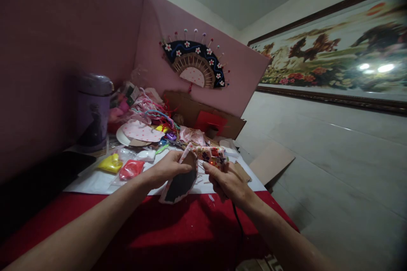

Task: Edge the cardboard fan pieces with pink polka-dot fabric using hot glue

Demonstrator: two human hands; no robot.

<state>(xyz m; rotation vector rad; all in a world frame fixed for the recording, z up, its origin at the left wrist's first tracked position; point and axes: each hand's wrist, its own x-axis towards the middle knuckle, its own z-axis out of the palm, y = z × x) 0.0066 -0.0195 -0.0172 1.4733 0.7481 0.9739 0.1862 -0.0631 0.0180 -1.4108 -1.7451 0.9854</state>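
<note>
My left hand (165, 170) pinches the upper edge of a fan-shaped card piece (180, 184), dark in the middle with a pale patterned fabric border. My right hand (226, 182) is closed just to its right, gripping a floral-patterned object (212, 156) with a small red light; a black cord (237, 220) runs down from under this hand. Both hands hover over a white sheet (95, 182) lying on a red tablecloth (178, 237).
Behind the hands lie craft supplies: yellow (110, 163) and red (131, 169) clay packets, coloured pipe cleaners (152, 112), a polka-dot fan piece (141, 132), a cardboard box (203, 118). A purple lidded jar (93, 110) stands at left. A decorated fan (195, 64) hangs on the pink partition.
</note>
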